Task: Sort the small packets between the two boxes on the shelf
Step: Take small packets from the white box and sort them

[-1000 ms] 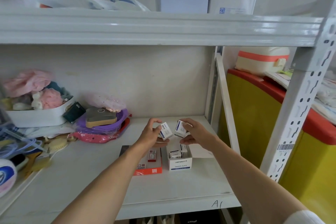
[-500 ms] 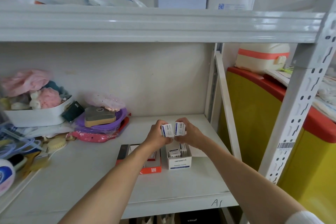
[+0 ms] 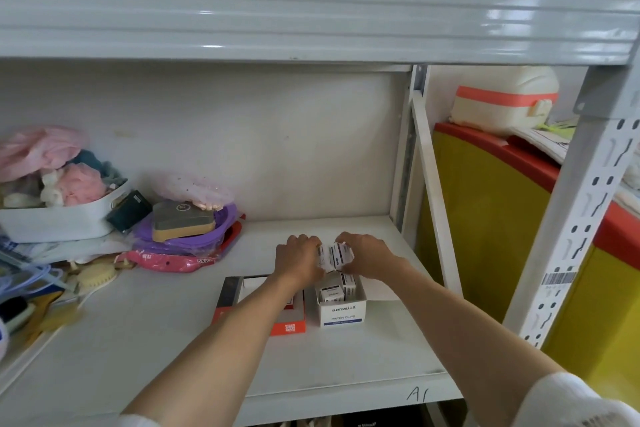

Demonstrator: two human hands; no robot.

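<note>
Two open boxes stand side by side on the white shelf (image 3: 138, 340): an orange-fronted box (image 3: 291, 322) on the left and a white paper-clip box (image 3: 343, 314) on the right, which holds several small white packets (image 3: 337, 289). Just above the white box's far end, my left hand (image 3: 299, 258) and my right hand (image 3: 367, 258) are pressed together around small white packets with blue labels (image 3: 335, 256). My left forearm hides most of the orange box's inside.
A purple bowl (image 3: 225, 218) with a sponge block, a pink bag and a white basket (image 3: 59, 218) of soft things crowd the shelf's left. A white paper sheet (image 3: 379, 289) lies right of the boxes. The shelf post (image 3: 568, 218) and a yellow bin (image 3: 485, 218) stand at right.
My hands, each with a packet, have come together and lowered toward the white box; the two packets now touch between my fingers.
</note>
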